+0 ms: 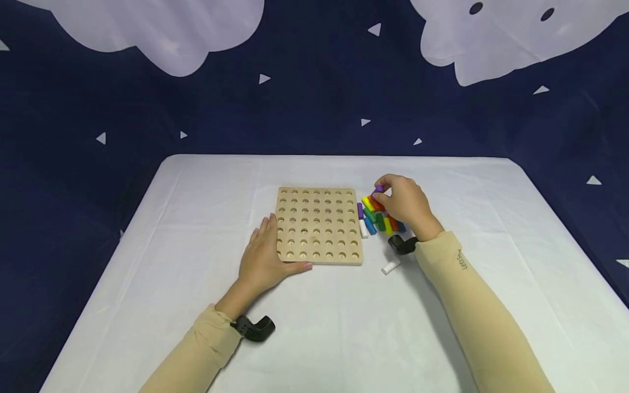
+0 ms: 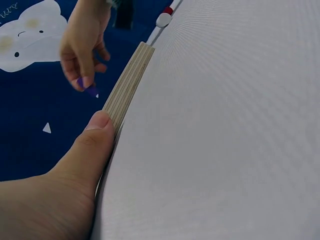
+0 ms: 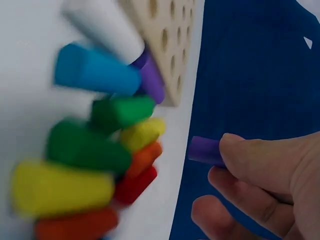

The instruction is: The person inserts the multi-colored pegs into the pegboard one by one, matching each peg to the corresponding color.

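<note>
Left hand (image 2: 62,192) lay outspread against pegboard (image 1: 322,226); right hand (image 1: 405,201) pinched purple peg (image 3: 204,150).
A loosened pinch could have dropped it.

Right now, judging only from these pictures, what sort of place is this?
Probably an indoor play or recording corner, though the room beyond is hidden. A cloud-patterned dark blue backdrop stands behind a white table, which holds a holed wooden board and coloured pegs.

White table (image 1: 339,327) — holed board (image 1: 316,226), coloured pegs (image 1: 380,221)
</note>
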A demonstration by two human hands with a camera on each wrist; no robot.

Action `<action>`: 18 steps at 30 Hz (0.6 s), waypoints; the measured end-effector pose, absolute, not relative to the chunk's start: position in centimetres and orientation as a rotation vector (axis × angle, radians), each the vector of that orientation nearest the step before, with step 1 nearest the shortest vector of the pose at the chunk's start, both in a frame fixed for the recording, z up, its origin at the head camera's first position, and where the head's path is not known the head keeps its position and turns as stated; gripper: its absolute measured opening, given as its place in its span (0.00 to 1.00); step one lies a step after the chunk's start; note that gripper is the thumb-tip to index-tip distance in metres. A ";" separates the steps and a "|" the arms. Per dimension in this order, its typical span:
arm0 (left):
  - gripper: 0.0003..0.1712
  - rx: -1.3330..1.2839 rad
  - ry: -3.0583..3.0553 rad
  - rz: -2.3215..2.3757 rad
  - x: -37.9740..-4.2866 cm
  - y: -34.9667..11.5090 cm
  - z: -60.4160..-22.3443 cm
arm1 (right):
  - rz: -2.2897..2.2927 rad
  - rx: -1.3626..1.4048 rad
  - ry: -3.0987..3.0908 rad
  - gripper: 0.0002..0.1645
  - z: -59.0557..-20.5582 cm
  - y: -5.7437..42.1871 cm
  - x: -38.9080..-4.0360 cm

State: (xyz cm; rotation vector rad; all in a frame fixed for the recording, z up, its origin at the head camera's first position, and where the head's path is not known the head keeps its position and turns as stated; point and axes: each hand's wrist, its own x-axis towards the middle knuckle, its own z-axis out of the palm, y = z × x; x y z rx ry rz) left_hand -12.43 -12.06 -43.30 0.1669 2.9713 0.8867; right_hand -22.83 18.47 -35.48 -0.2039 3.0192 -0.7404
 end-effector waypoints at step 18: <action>0.84 0.185 2.986 0.874 -12.4 -12.1 -43.2 | -0.657 -0.390 2.963 0.15 -35.9 11.5 -25.8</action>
